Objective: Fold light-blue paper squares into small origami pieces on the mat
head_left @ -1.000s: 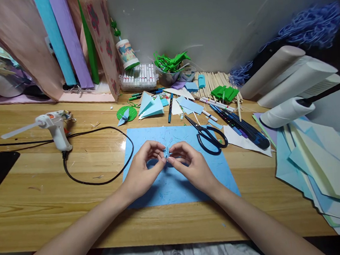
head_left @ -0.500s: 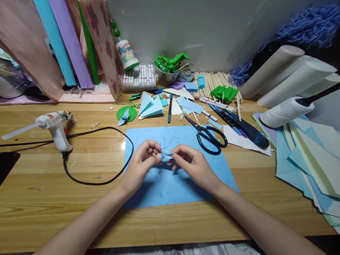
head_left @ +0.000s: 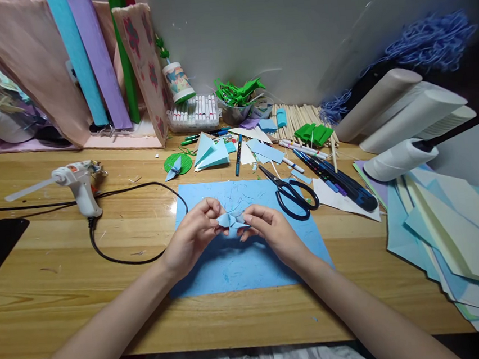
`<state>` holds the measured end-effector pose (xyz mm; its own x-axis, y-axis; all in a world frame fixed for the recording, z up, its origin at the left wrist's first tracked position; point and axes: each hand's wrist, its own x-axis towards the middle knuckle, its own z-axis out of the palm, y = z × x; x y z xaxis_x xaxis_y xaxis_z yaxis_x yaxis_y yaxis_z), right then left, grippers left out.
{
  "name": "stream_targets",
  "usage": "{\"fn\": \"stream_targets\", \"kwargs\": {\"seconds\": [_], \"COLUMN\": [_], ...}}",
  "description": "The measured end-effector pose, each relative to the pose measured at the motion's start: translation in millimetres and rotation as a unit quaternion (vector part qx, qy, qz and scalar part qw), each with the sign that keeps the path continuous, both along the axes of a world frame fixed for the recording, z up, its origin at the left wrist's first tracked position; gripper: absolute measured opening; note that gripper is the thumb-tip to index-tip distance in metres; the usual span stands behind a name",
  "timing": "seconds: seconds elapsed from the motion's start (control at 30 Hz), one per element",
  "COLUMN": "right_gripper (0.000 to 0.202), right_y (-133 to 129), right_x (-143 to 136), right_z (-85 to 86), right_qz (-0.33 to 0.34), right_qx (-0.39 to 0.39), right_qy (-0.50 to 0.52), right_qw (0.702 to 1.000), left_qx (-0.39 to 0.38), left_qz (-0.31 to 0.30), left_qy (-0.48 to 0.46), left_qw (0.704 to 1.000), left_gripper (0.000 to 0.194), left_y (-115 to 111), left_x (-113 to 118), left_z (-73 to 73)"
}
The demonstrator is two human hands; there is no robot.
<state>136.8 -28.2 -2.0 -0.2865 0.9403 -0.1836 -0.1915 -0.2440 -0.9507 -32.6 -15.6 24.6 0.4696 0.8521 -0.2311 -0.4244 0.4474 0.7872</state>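
A small folded light-blue paper piece [head_left: 231,221] with pointed petal-like flaps is held between my two hands. My left hand [head_left: 195,229] pinches its left side with thumb and fingers. On its right edge my right hand [head_left: 265,228] closes thumb and forefinger, the other fingers curled beneath. Both hands are just above a blue sheet [head_left: 248,272] lying on the wooden table. Close by on the sheet's upper right corner rest black-handled scissors [head_left: 289,193], blades spread a little. Beyond the sheet, another folded blue paper piece [head_left: 174,169] lies on a green disc [head_left: 183,161].
At left stand a white glue gun [head_left: 78,186] with a looping black cord [head_left: 135,262] and a dark phone [head_left: 0,242]. Pens, paper scraps, a cutter [head_left: 350,186] and a marker box [head_left: 194,115] crowd the back. Stacked pastel paper [head_left: 460,231] covers the right side.
The paper piece has been turned between my fingers, and its pointed flaps now show more widely. My left fingers have shifted their hold. The view has moved slightly.
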Motion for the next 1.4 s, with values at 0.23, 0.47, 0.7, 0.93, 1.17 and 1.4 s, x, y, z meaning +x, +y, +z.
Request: {"fn": "stream_targets", "kwargs": {"seconds": [0.23, 0.47, 0.7, 0.93, 1.17, 1.4], "right_gripper": [0.015, 0.011, 0.013, 0.012, 0.015, 0.017], "right_y": [-4, -8, -13, -17, -19, -18], "right_x": [-3, 2, 3, -1, -3, -6], "right_z": [1.8, 7.7, 14.3, 9.1, 4.3, 9.3], "right_qz": [-0.003, -0.031, -0.115, -0.133, -0.162, -0.158], "right_qx": [0.023, 0.131, 0.333, 0.399, 0.484, 0.358], "right_qy": [-0.006, -0.077, -0.296, -0.35, -0.391, -0.29], "right_qw": [1.0, 0.988, 0.888, 0.837, 0.766, 0.873], "left_qx": [0.008, 0.186, 0.561, 0.646, 0.605, 0.567], "left_qz": [-0.027, -0.034, 0.087, 0.117, 0.173, 0.142], "left_qy": [-0.005, 0.145, 0.42, 0.452, 0.483, 0.485], "left_qw": [1.0, 0.971, 0.709, 0.604, 0.609, 0.651], "left_gripper": [0.015, 0.013, 0.029, 0.027, 0.02, 0.019], "left_y": [-2, 1, -3, -6, -17, -16], "left_x": [1, -4, -8, -9, 0, 1], "left_z": [-1.3, 2.4, -0.1, -12.4, -11.4, -12.0]}}
